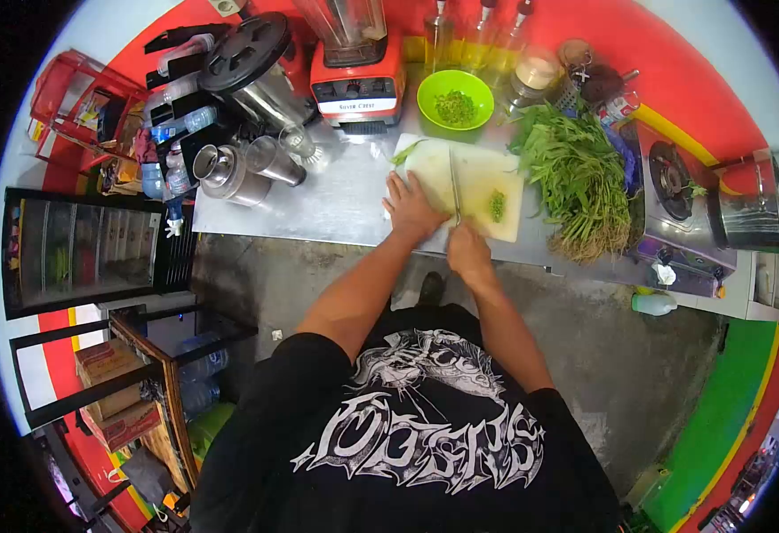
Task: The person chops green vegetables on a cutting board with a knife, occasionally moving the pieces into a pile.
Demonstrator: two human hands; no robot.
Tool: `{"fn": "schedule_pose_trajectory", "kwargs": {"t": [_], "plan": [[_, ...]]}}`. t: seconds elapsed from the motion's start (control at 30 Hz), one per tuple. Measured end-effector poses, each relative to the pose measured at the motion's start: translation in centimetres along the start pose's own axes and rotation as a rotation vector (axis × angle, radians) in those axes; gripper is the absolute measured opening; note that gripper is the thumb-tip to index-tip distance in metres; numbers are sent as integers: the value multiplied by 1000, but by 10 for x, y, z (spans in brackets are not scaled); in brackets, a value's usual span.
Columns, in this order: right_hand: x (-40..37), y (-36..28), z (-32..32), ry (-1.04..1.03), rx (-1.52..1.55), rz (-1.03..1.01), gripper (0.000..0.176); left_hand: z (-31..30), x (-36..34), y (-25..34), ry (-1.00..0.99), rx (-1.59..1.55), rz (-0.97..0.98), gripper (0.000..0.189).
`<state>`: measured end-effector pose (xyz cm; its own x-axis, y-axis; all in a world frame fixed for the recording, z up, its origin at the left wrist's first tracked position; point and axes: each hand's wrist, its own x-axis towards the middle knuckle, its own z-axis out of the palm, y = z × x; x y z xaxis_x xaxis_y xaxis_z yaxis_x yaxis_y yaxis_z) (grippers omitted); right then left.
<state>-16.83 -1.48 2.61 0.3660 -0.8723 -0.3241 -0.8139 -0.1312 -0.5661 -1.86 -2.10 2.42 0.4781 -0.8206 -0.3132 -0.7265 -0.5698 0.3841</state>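
Note:
My right hand (469, 252) is closed around the handle of a knife (455, 182), its blade pointing away from me over a white cutting board (474, 162). My left hand (413, 210) lies at the board's left edge, fingers spread, with nothing visible in it. To the right of the blade sits a small pile of chopped greens (498, 206). A loose green leaf (403, 154) rests near the board's far left corner. Behind the board stands a lime-green bowl (427, 98) holding chopped greens. A large bunch of leafy greens with roots (580, 169) lies right of the board.
A red blender (358, 84), a metal shaker (225, 173) and glasses (274, 160) stand left on the metal table (336, 200). Bottles (478, 40) and a jar (531, 80) line the back. A gas stove (674, 182) with a metal pot (752, 209) is at right.

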Motion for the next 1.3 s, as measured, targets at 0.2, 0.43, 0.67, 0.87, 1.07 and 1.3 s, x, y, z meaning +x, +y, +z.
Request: {"fn": "schedule_pose_trajectory", "kwargs": {"t": [0.2, 0.43, 0.67, 0.87, 1.07, 1.3], "plan": [[-8, -21, -20, -65, -76, 109, 33, -9, -4, -1, -27, -1, 2, 130], [-3, -24, -28, -107, -116, 85, 37, -11, -7, -6, -50, -1, 22, 127], [5, -11, -7, -54, -103, 81, 34, 7, -2, -17, 35, 14, 71, 129], [-5, -18, -9, -40, -133, 82, 31, 6, -2, -18, 35, 16, 75, 129], [7, -3, -5, -100, -121, 15, 36, 6, -6, -18, 93, 31, 101, 128], [-3, -13, -3, -14, -61, 94, 34, 1, -7, -19, 53, 15, 101, 125]]}}
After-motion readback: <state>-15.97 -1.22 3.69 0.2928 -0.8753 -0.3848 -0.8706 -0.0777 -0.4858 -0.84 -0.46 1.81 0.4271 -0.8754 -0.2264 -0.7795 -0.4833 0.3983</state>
